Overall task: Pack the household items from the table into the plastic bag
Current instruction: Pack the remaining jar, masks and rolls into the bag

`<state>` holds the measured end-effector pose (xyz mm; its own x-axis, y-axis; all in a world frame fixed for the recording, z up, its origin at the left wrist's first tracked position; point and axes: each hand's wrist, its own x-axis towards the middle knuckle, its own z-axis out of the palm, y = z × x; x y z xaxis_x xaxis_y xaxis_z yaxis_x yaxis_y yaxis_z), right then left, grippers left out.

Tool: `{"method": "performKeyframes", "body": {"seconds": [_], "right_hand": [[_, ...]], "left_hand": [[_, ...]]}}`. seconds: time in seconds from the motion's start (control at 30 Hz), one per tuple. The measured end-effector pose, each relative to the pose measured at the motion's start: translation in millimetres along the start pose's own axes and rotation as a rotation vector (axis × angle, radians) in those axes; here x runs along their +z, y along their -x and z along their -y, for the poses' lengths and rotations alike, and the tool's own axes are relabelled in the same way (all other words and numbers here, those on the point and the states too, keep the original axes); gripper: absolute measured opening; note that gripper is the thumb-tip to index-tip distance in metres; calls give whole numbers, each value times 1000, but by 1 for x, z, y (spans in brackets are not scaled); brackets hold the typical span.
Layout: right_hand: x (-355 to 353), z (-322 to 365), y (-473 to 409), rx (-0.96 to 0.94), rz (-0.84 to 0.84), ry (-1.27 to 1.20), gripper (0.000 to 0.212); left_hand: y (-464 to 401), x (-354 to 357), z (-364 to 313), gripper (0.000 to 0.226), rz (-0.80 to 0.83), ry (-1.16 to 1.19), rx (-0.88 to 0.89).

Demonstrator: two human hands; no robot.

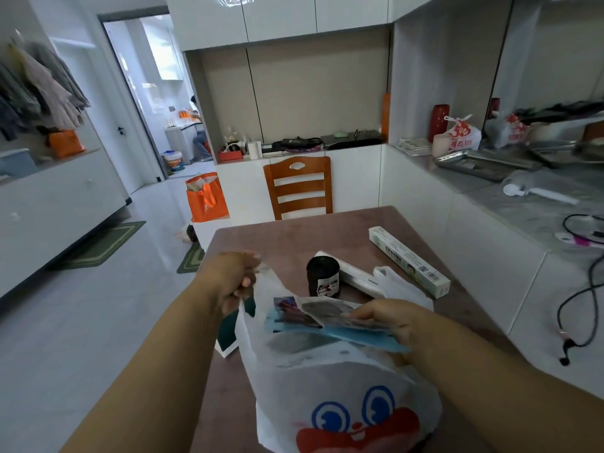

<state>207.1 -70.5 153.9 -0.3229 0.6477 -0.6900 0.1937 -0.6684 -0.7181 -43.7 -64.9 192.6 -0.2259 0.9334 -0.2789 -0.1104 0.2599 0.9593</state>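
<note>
A white plastic bag (327,380) with a blue-eyed, red-mouthed cartoon face stands on the brown table (294,237) near me. My left hand (233,279) pinches the bag's left handle and holds the mouth up. My right hand (392,318) grips a flat blue packet (313,322) with a printed label, lying across the bag's opening. Behind the bag stand a black roll (323,276), a white roll pack (353,273) and a long white box (408,261). A dark teal and white box (227,335) lies at the table's left edge, partly behind the bag.
A wooden chair (299,188) stands at the table's far end. An orange tote (206,197) sits on the floor to the left. The grey counter (529,204) on the right carries metal trays, bags and black cables (581,305).
</note>
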Motion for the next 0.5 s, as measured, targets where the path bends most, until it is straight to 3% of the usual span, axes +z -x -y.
{"method": "performKeyframes", "body": {"seconds": [0.2,0.27,0.33,0.37,0.43,0.5], "right_hand": [[5,-6,-20,32,-135,-352,4],[9,-1,-37,-31,-231,-288,15],[18,1,-40,-39,-392,-319,41],[26,-1,-41,-51,-461,-172,52],[43,-8,-38,0,-343,-210,41],[53,-20,-20,10,-168,99,39]], "left_hand": [[14,0,-5,12,67,-338,-164],[16,3,-6,16,74,-364,-122],[19,5,-6,19,68,-288,-76],[20,6,-7,19,57,-240,-54],[21,8,-8,17,16,-191,-4],[21,9,-8,15,-18,-186,32]]}}
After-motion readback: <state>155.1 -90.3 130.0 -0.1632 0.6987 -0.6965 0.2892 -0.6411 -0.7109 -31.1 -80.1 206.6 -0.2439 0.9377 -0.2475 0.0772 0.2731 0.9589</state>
